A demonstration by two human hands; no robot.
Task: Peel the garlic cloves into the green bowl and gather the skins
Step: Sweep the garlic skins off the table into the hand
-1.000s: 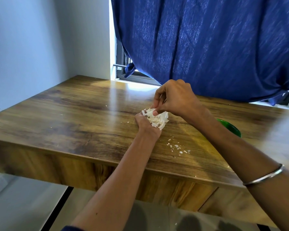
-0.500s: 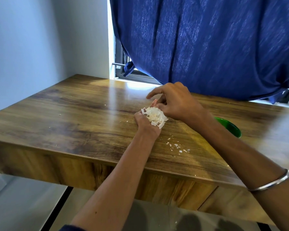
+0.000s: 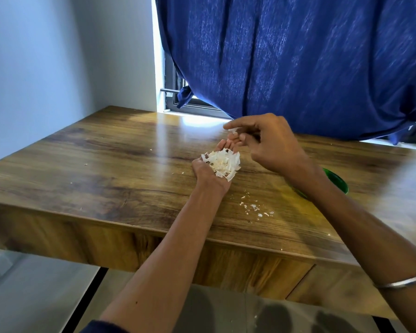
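Wooden table (image 3: 106, 169), scattered skin flakes (image 3: 255, 207), blue curtain (image 3: 298, 56), possibly window (image 3: 175, 102)

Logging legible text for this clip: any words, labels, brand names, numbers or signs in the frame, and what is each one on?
None: no text shows in the head view.
Green bowl: plain rim, mostly hidden behind the right forearm, no label seen.
Bangle: plain metal, no engraving visible.
Curtain: plain blue cloth, no print.
Table: wood grain only.
Garlic skins in the left hand: no markings.
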